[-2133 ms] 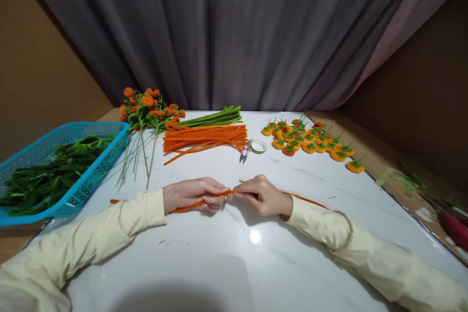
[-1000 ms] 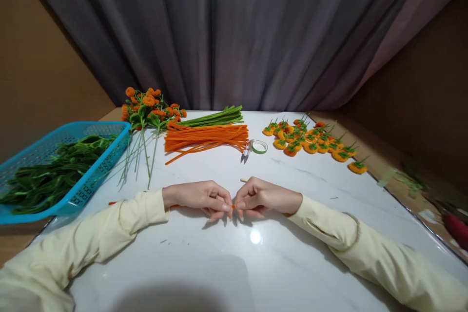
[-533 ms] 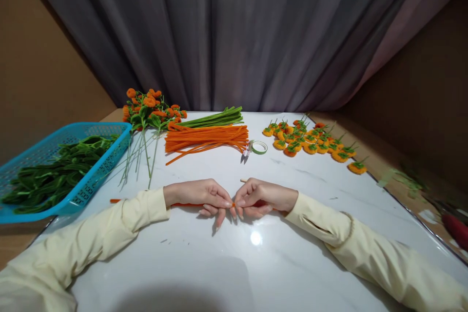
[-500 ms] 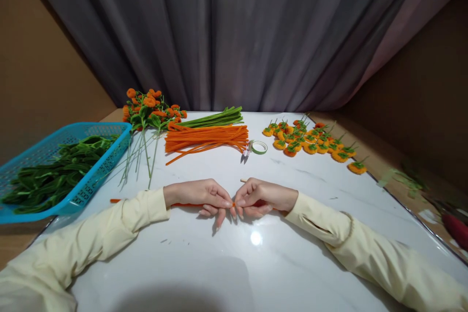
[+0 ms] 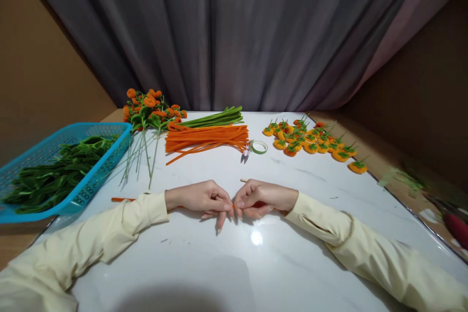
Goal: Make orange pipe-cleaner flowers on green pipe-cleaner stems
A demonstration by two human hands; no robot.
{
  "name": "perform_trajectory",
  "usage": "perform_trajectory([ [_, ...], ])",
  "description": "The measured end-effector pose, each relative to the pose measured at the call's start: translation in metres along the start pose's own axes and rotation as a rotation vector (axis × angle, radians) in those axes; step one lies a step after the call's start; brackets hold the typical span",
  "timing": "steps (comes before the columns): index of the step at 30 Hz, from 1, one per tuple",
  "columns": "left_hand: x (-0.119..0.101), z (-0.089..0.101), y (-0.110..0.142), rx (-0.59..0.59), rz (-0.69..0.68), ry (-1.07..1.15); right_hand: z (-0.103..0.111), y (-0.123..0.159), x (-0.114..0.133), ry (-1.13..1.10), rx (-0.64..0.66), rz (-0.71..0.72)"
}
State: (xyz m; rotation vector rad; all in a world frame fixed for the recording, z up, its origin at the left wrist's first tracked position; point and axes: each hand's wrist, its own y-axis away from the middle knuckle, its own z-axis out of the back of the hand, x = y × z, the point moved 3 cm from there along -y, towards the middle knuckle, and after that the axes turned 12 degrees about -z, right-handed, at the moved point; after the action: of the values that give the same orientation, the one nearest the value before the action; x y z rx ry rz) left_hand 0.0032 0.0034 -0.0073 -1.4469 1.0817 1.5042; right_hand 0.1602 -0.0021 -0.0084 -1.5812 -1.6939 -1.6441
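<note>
Fingertip to fingertip, my left hand and my right hand meet over the middle of the white table. Both pinch an orange pipe cleaner, whose far end sticks out beyond my left sleeve. Most of its length is hidden behind my hands and sleeve; only a speck of orange shows between the fingertips. A thin pale stick pokes out behind my right hand, which seems to hold it too.
Orange pipe cleaners and green ones lie ahead, beside green tape and small scissors. Finished orange flowers stand back left. Yellow-orange flower heads spread right. A blue basket holds green leaves.
My left hand has shifted very slightly right and its fingers have curled a little along the pipe cleaner. My right hand stays nearly in place.
</note>
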Motion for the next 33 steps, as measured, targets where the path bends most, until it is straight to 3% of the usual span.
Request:
perform_trajectory([
  [7, 0.0015, 0.0022, -0.0015, 0.049, -0.001, 0.157, -0.0014, 0.001, 0.0004, -0.01, 0.024, 0.002],
  [11, 0.0015, 0.002, -0.0019, 0.019, -0.009, 0.198, -0.0007, 0.001, 0.0001, -0.02, 0.027, 0.017],
  [33, -0.0019, 0.002, -0.0019, 0.019, 0.018, 0.11, 0.0014, 0.0004, -0.0006, 0.001, -0.02, 0.024],
])
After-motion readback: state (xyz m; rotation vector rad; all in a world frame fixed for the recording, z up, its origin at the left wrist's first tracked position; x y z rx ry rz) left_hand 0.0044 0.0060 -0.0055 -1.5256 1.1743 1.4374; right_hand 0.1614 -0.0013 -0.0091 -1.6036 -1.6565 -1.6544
